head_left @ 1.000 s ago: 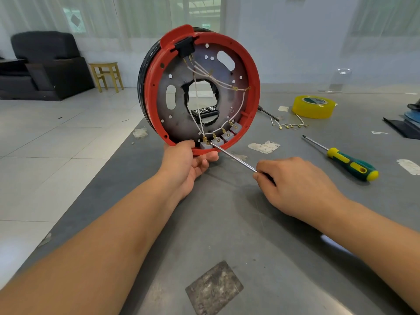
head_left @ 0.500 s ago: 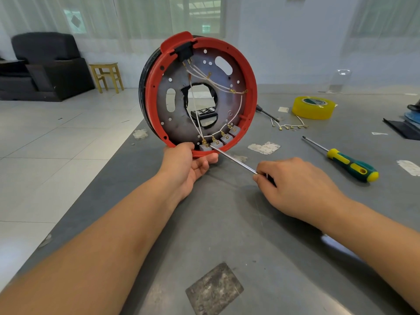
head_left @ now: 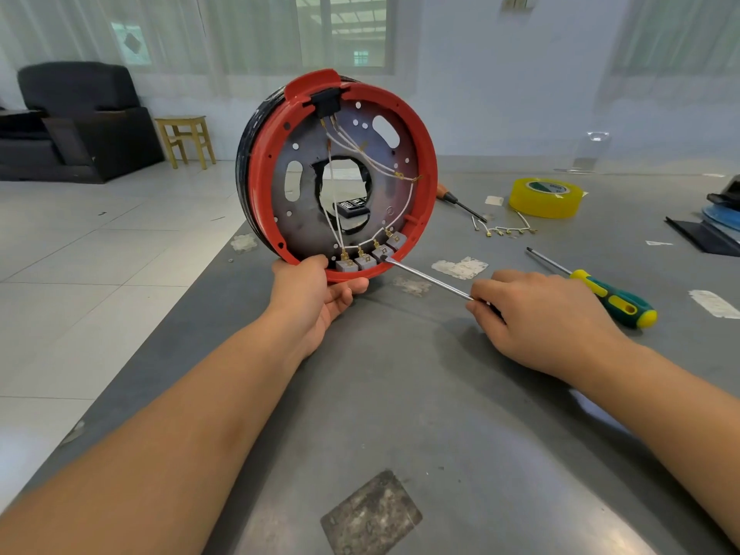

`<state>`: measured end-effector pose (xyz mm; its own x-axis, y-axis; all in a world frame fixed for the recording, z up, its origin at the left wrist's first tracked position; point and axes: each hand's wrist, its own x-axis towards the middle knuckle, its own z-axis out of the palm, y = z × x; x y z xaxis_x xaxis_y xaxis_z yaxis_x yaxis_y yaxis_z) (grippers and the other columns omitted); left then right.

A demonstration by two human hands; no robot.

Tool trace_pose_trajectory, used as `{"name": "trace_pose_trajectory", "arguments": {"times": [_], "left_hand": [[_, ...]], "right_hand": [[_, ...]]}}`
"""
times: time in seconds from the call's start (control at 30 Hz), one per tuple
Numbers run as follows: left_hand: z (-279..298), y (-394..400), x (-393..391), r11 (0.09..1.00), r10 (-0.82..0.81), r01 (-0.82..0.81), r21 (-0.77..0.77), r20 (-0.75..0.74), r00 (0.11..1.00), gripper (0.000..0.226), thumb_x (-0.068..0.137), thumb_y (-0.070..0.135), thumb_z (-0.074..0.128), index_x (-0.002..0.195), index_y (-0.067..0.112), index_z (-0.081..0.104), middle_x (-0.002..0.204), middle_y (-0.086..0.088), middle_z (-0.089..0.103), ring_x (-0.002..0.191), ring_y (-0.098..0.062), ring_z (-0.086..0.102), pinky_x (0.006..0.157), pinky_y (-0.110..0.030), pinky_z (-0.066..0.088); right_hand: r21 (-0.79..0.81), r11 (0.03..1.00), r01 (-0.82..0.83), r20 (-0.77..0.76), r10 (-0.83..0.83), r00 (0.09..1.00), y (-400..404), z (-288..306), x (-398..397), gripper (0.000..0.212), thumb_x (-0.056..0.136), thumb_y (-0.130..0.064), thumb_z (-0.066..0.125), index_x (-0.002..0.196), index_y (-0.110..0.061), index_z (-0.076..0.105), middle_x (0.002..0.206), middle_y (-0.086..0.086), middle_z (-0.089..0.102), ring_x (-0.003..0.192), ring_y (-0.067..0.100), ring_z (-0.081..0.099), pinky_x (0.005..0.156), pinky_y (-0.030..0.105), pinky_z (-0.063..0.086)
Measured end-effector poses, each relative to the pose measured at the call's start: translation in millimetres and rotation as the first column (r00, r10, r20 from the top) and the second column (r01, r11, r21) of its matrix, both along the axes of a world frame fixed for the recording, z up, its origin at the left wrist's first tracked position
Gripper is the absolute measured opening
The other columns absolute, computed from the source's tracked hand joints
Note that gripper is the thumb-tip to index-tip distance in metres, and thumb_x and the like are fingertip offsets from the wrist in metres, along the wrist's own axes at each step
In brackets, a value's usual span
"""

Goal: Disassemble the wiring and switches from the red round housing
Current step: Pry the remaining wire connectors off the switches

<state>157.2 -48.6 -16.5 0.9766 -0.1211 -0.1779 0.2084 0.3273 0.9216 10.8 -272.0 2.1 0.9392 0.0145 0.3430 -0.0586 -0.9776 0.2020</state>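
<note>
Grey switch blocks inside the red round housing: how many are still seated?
4, in a curved row along the bottom of the red round housing: one beside the left hand, then at the held screwdriver's tip, and rightmost. None look hidden.

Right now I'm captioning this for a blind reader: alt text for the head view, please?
A left hand holds a red round housing upright on a grey table while the right hand pokes a screwdriver at its grey switches.
</note>
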Motion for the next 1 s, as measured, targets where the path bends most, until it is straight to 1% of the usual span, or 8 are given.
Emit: {"name": "trace_pose_trajectory", "arguments": {"times": [0.17,0.3,0.37,0.43,0.63,0.77,0.87,1.0], "left_hand": [[-0.3,2.8,2.1,0.999,0.042,-0.042,-0.034,0.001,0.999,0.030,0.107,0.009,0.039,0.137,0.007,0.042,0.101,-0.029,0.076,0.068,-0.030,0.078,0.045,-0.024,0.053],[-0.5,5.4,3.8,0.998,0.042,-0.043,-0.053,-0.016,0.999,0.029,0.108,0.009,0.038,0.136,0.005,0.044,0.102,-0.029,0.076,0.067,-0.030,0.078,0.044,-0.024,0.052],[-0.5,5.9,3.8,0.998,0.033,-0.034,-0.051,-0.020,0.999,0.029,0.108,0.009,0.038,0.136,0.004,0.044,0.103,-0.029,0.076,0.065,-0.029,0.077,0.044,-0.024,0.052],[-0.4,5.6,3.8,0.999,0.020,-0.020,-0.037,-0.015,1.000,0.029,0.108,0.009,0.037,0.135,0.004,0.045,0.101,-0.030,0.076,0.064,-0.028,0.077,0.044,-0.024,0.052],[-1.2,0.2,1.3,0.999,-0.019,0.018,0.038,0.028,0.999,0.032,0.107,0.009,0.038,0.138,0.006,0.046,0.102,-0.029,0.076,0.068,-0.030,0.077,0.044,-0.025,0.051],[-2.6,-2.6,0.9,0.997,-0.019,0.015,0.074,0.049,0.999,0.034,0.106,0.010,0.038,0.139,0.007,0.045,0.102,-0.030,0.076,0.070,-0.033,0.077,0.043,-0.025,0.050],[-2.7,-3.4,-0.6,0.995,-0.015,0.008,0.096,0.068,0.998,0.032,0.106,0.011,0.039,0.137,0.010,0.046,0.102,-0.027,0.077,0.069,-0.032,0.078,0.043,-0.026,0.051],[-2.3,-5.0,-2.9,0.995,-0.001,-0.008,0.096,0.089,0.996,0.029,0.105,0.011,0.039,0.133,0.016,0.046,0.101,-0.021,0.078,0.066,-0.032,0.077,0.044,-0.025,0.051]], "right_hand": [[-0.036,0.993,0.117,0.057,-0.115,0.992,-8.4,-1.6,1.5,0.035,0.104,-0.051,0.028,0.104,-0.034,0.058,0.094,-0.011,0.058,0.082,0.020,0.064,0.054,0.028,0.049],[-0.031,0.977,0.212,0.099,-0.208,0.973,-13.2,-1.9,2.3,0.034,0.105,-0.050,0.030,0.099,-0.032,0.059,0.087,-0.008,0.055,0.072,0.019,0.059,0.048,0.025,0.038],[0.003,0.969,0.248,0.095,-0.247,0.964,-16.3,-1.7,2.8,0.035,0.106,-0.050,0.031,0.099,-0.031,0.060,0.089,-0.007,0.056,0.072,0.019,0.058,0.051,0.027,0.046],[0.022,0.958,0.285,0.083,-0.286,0.955,-18.8,-2.1,5.7,0.036,0.106,-0.050,0.032,0.099,-0.031,0.062,0.091,-0.006,0.057,0.074,0.019,0.060,0.056,0.031,0.051],[-0.029,0.920,0.390,0.060,-0.388,0.920,-26.7,-7.1,24.8,0.038,0.106,-0.050,0.039,0.097,-0.027,0.068,0.094,-0.002,0.057,0.086,0.026,0.065,0.060,0.031,0.040],[-0.050,0.895,0.443,0.034,-0.441,0.897,-29.6,-10.7,32.8,0.036,0.107,-0.046,0.042,0.106,-0.025,0.071,0.090,0.001,0.051,0.093,0.028,0.065,0.062,0.035,0.040],[-0.085,0.892,0.443,0.038,-0.442,0.896,-28.0,-11.5,34.4,0.036,0.107,-0.045,0.042,0.114,-0.023,0.071,0.100,0.004,0.060,0.099,0.028,0.063,0.063,0.036,0.039],[-0.149,0.878,0.455,0.063,-0.450,0.891,-23.7,-10.9,32.9,0.035,0.106,-0.046,0.045,0.115,-0.027,0.073,0.104,0.003,0.066,0.105,0.029,0.060,0.082,0.039,0.041]]}}
